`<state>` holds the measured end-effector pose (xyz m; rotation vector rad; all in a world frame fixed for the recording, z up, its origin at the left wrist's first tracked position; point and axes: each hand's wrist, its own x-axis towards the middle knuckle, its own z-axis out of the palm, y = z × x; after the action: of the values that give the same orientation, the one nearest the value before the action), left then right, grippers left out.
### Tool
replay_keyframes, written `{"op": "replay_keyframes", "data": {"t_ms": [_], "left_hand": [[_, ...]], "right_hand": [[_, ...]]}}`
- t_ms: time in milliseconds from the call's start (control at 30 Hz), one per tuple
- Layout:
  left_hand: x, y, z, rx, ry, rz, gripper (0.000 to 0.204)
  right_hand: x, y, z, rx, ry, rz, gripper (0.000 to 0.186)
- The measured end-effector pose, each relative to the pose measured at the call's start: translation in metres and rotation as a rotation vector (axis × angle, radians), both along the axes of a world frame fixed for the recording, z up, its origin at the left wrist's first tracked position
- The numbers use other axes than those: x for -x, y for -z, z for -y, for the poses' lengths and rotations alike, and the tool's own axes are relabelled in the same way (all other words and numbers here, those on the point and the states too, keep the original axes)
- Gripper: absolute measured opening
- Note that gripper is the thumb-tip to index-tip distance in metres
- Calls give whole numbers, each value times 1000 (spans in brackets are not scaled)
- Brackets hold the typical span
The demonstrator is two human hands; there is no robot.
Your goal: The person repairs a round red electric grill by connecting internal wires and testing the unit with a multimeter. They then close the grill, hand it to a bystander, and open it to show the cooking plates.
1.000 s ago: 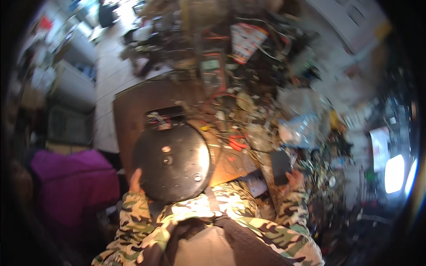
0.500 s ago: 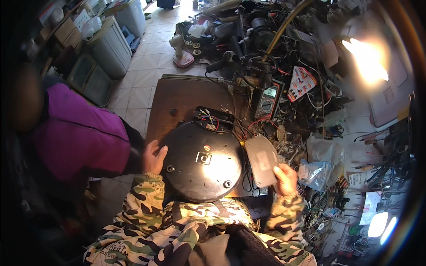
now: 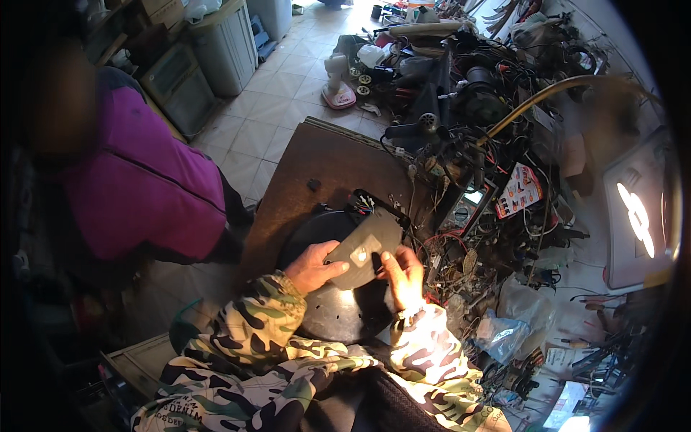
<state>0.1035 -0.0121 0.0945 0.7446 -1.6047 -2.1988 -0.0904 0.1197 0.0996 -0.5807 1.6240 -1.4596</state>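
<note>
A round black appliance base (image 3: 338, 313) lies bottom-up on a brown wooden board (image 3: 324, 162), with coloured wires (image 3: 361, 205) at its far edge. Over it I hold a flat dark grey cover plate (image 3: 363, 248), tilted. My left hand (image 3: 313, 266) grips the plate's near left edge, thumb on top. My right hand (image 3: 403, 273) holds its right edge. Both sleeves are camouflage patterned.
A person in a purple top (image 3: 137, 180) stands at my left. A tangle of wires, tools and a multimeter (image 3: 468, 205) crowds the bench to the right. A lit lamp (image 3: 633, 212) glares at far right. Grey bins (image 3: 223, 43) stand on the tiled floor.
The grey plate lay beside the round base under my right hand; now both hands hold it up over the base. My left hand left the base's rim. The view shifted.
</note>
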Motion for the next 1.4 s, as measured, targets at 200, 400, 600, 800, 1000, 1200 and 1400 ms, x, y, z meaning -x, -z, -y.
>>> {"op": "replay_keyframes", "data": {"t_ms": [200, 400, 600, 800, 1000, 1200, 1400], "left_hand": [[15, -3, 62, 180, 458, 136, 38], [71, 31, 108, 400, 54, 205, 41], [120, 44, 120, 620, -91, 371, 34], [121, 41, 122, 664, -81, 417, 32], [123, 47, 121, 740, -102, 372, 33], [128, 67, 120, 764, -139, 282, 36], [129, 57, 123, 724, -94, 358, 36]], "right_hand": [[75, 6, 20, 23, -329, 24, 59], [113, 27, 63, -108, -246, -190, 40], [144, 88, 85, 1, -100, -432, 34], [136, 92, 80, 3, -69, -258, 29], [134, 92, 74, -14, -37, -245, 29], [135, 87, 70, -93, -25, -302, 28], [139, 96, 67, -115, -67, -235, 30]]}}
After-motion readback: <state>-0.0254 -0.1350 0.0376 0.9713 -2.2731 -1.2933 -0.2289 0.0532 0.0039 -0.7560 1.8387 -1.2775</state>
